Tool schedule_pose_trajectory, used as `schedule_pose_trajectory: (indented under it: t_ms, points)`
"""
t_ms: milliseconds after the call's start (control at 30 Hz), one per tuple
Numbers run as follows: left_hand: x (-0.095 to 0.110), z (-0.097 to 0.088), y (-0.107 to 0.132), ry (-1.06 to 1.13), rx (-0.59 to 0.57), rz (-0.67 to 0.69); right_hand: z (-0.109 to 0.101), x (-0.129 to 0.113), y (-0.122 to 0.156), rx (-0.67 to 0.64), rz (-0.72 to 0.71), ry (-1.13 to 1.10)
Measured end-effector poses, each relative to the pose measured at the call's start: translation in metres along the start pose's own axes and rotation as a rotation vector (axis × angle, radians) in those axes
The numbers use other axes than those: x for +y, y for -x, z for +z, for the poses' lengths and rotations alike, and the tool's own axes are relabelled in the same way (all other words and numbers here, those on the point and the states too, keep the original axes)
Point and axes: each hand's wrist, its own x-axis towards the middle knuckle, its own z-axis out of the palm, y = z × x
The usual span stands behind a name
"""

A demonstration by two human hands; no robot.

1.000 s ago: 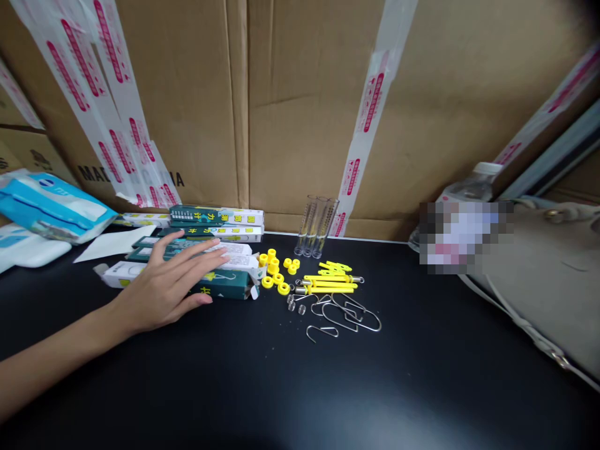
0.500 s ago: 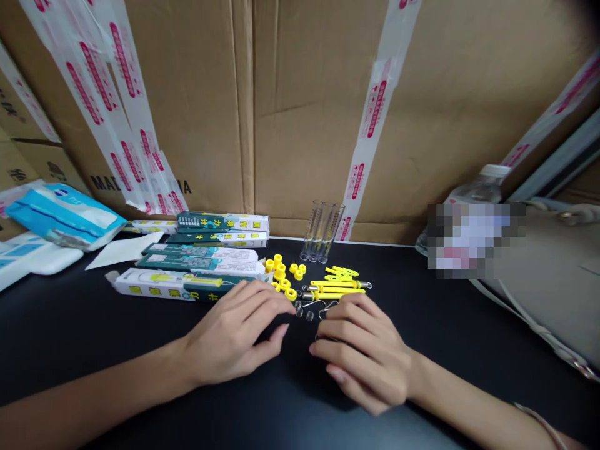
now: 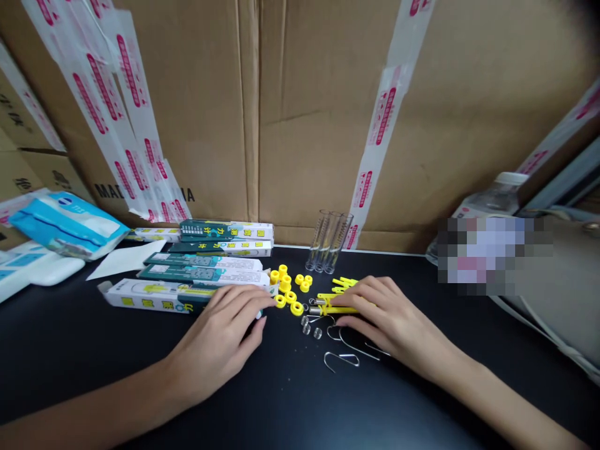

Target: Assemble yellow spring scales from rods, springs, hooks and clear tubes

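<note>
Cardboard stands behind the black table; beige bag far R. Boxes lie at L, the front box prob. light, crushable; best held by its long edges, clear of the end flaps. Person's L hand is at that box's R end, thumb a narrow gap from index; can't tell if it grips. R hand is bent over the rods, fingers close tog.; can't tell if it pinches any. Clear tubes stand behind, prob. slick, brittle: hold mid-length, gently. Yellow rods, partly under R hand, look light, stiff; take mid-shaft. Wire hooks nearer person, prob. springy, snag-prone; lift singly by the bend. Yellow caps, btwn hands, prob. roll; pinch rims. Springs tiny; fingertips only.
</note>
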Motion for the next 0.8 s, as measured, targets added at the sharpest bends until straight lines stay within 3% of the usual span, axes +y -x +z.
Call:
schedule_pose_trajectory:
  t_ms: [133,367,600,800]
  points:
    - [0.004,-0.001,-0.001,-0.01,0.019,0.029,0.0,-0.003,-0.002,-0.004,0.01,0.0]
    - [0.011,-0.003,-0.001,0.067,0.002,0.202,0.009,-0.003,-0.002,0.055,0.092,-0.034]
    - [0.008,-0.004,-0.002,0.087,-0.005,0.211,0.003,-0.003,-0.002,0.128,0.079,-0.003]
    - [0.023,0.004,0.0,0.187,0.167,0.158,-0.003,-0.018,0.0,0.248,-0.031,-0.023]
